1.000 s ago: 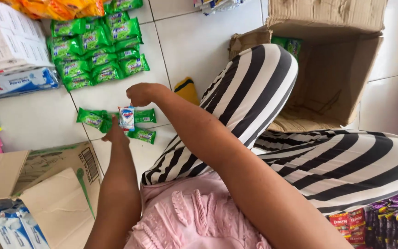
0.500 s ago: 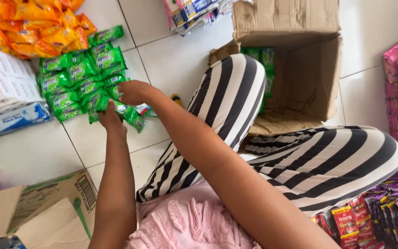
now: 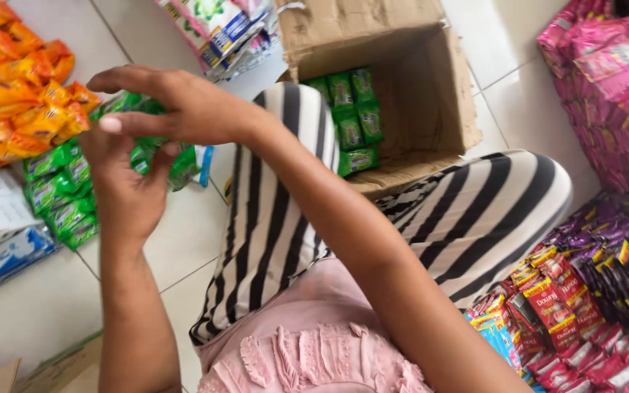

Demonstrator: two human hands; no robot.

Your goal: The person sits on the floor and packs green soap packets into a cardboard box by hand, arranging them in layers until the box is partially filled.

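The white tiled floor (image 3: pixel 183 240) is sat on, and striped legs (image 3: pixel 285 218) are spread over it. One landmark is used here: the big brown cardboard box (image 3: pixel 431 94), lying on its side with its mouth open toward the knee.

Inside the box, small green packets (image 3: pixel 351 116) are seen in rows against its back wall. It seems they are kept there so they can be reached easily.

To the right of the box, a heap of pink packets (image 3: pixel 613 80) is piled. Below that, dark purple packets (image 3: pixel 620 255) and red packets (image 3: pixel 555 306) are laid in rows.

Far to the left of the box, orange packets (image 3: pixel 16 87) are heaped, and green packets (image 3: pixel 60 196) are stacked under them. A white and blue carton (image 3: pixel 1 233) is seen below those. White and green pouches (image 3: pixel 220 29) are leaned just left of the box.

A bunch of green packets (image 3: pixel 161 153) is held up off the floor, left of the box. It is gripped from below by the left hand (image 3: pixel 125 189), with fingers curled narrow around it. The right hand (image 3: pixel 176 102) is laid over the top, fingers closed on the same bunch. It looks as if 2 hands are used so the slippery packets stay together.
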